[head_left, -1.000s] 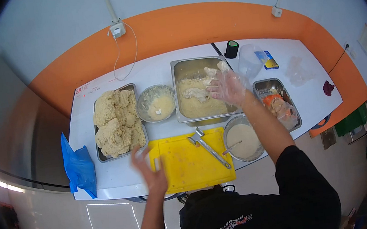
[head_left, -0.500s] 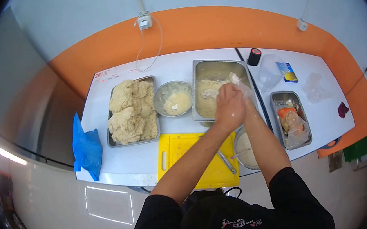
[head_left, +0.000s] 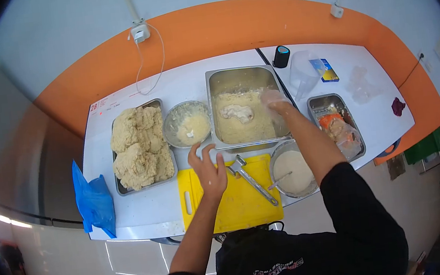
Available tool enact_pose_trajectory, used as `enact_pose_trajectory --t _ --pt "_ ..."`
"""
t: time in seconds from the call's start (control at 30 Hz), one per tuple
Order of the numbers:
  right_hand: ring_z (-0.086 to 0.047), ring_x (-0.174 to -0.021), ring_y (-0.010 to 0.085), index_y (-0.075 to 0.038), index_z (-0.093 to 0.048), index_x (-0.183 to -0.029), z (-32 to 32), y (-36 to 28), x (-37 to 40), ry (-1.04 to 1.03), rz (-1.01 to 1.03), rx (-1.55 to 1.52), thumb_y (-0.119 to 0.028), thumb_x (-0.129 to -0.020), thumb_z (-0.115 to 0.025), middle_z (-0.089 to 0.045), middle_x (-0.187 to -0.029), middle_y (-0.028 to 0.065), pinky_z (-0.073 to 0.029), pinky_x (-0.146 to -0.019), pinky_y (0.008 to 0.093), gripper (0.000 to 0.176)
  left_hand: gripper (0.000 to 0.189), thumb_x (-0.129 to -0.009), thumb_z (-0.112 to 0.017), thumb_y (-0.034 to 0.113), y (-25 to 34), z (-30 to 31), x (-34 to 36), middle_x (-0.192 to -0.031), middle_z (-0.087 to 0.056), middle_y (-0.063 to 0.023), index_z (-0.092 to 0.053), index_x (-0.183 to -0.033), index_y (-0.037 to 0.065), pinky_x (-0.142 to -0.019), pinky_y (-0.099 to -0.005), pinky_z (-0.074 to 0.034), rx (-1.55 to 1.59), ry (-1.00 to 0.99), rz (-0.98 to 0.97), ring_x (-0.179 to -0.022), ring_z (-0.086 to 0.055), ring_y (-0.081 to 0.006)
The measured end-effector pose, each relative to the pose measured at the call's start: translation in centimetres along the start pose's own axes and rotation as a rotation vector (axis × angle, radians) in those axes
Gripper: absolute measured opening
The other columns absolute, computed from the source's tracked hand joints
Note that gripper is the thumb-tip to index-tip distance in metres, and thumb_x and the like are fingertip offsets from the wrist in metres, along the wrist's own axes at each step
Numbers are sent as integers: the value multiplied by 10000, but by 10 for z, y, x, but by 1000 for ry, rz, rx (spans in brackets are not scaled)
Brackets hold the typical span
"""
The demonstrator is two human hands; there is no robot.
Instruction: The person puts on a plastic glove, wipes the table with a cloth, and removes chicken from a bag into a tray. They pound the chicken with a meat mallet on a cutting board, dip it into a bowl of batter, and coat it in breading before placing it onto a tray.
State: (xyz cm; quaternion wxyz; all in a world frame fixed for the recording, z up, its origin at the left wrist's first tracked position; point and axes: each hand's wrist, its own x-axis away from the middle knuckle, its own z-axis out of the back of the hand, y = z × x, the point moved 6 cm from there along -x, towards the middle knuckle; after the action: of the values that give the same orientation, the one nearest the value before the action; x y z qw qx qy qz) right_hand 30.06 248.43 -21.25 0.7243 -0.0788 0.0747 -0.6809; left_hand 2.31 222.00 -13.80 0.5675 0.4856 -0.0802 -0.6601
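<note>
My left hand [head_left: 209, 172] hovers over the yellow cutting board [head_left: 223, 216], empty, with its fingers spread. My right hand [head_left: 275, 101], in a clear plastic glove, is over the right side of a deep metal pan [head_left: 240, 73]; its fingertips are blurred. In that pan a flour-coated piece of meat [head_left: 237, 113] lies on pale flour [head_left: 243, 130], apart from my hand. What looks like a metal meat mallet [head_left: 258, 185] rests across the board. Beside it stands a bowl of pale batter [head_left: 294, 170] with a utensil handle sticking out.
To the left are a tray of heaped breaded pieces [head_left: 142, 146], a metal bowl with flour [head_left: 193, 127] and a blue bag [head_left: 96, 203]. On the right stand a small tray with food in plastic [head_left: 338, 129], a clear jug [head_left: 302, 74] and a black speaker [head_left: 281, 57].
My hands were together over the pan; now my left hand has pulled back down-left to the board and opened. The white piece by my right hand is gone from there; a coated piece lies in the pan.
</note>
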Motion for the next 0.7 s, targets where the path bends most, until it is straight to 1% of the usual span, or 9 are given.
enact_pose_trajectory --t 0.07,0.1,0.17,0.27,0.37,0.43,0.53,0.63,0.7 --pt "-671 -823 359 -3 -712 -945 -39 -21 -1 -264 559 489 -195 -885 -553 -694 -1045 222 -541 -734 412 256 356 -932 -594 167 -16 -1 9 -1384 -379 -274 -553 -1256 25 -1089 -529 -278 -7 -58 24 -1308 -338 -439" --pt "-671 -823 359 -3 -712 -945 -55 -20 -6 -265 553 489 -195 -885 -553 -694 -1045 222 -541 -734 412 256 457 -962 -554 181 -15 -8 7 -1457 -322 -296 -461 -1371 -1 -1126 -535 -234 -3 -152 21 -1354 -298 -470" --pt "-672 -850 349 -33 -743 -864 -108 -23 -11 -419 555 476 -211 -823 -602 -705 -1002 201 -533 -762 424 231 495 -977 -528 180 -15 -24 -6 -1488 -287 -306 -402 -1413 -18 -1139 -530 -221 42 -169 15 -1374 -274 -480" --pt "-667 -877 354 -48 -756 -944 -254 42 -49 -546 732 309 -252 -800 -621 -710 -979 206 -513 -790 438 283 595 -1006 -465 163 -29 -52 -17 -1547 -214 -322 -226 -1498 -69 -1165 -507 -209 69 -210 14 -1406 -238 -506" --pt "-660 -931 327 -64 -750 -1030 -103 -66 50 -661 271 166 -287 -795 -617 -697 -1069 211 -497 -808 455 350 615 -998 -474 150 -32 -58 -22 -1533 -252 -326 -205 -1500 -81 -1156 -505 -238 122 -194 73 -1399 -255 -521" --pt "-653 -950 310 -48 -722 -1112 -69 -103 72 -720 127 -28 -287 -836 -593 -705 -1086 188 -498 -813 454 387 629 -988 -485 141 -36 -59 -19 -1529 -271 -320 -199 -1502 -82 -1146 -505 -262 43 -221 115 -1395 -262 -534" --pt "-633 -887 287 -22 -706 -1063 -117 -123 47 -680 143 -272 -263 -870 -592 -700 -973 144 -492 -767 471 329 617 -1021 -453 191 -35 -59 -20 -1541 -255 -312 -182 -1509 -70 -1165 -499 -234 20 -268 130 -1417 -221 -527" --pt "-618 -853 272 -14 -696 -1020 -213 -110 1 -721 -55 -635 -254 -882 -599 -678 -919 121 -486 -754 471 294 626 -1015 -468 192 -34 -56 -21 -1536 -265 -312 -184 -1509 -70 -1158 -506 -247 -22 -296 134 -1407 -224 -544" --pt "-608 -830 261 -8 -688 -991 -225 -108 -6 -753 -201 -876 -248 -890 -604 -664 -883 105 -482 -746 470 274 636 -1012 -479 199 -34 -56 -22 -1541 -256 -311 -187 -1507 -71 -1166 -506 -227 0 -304 134 -1416 -210 -537"
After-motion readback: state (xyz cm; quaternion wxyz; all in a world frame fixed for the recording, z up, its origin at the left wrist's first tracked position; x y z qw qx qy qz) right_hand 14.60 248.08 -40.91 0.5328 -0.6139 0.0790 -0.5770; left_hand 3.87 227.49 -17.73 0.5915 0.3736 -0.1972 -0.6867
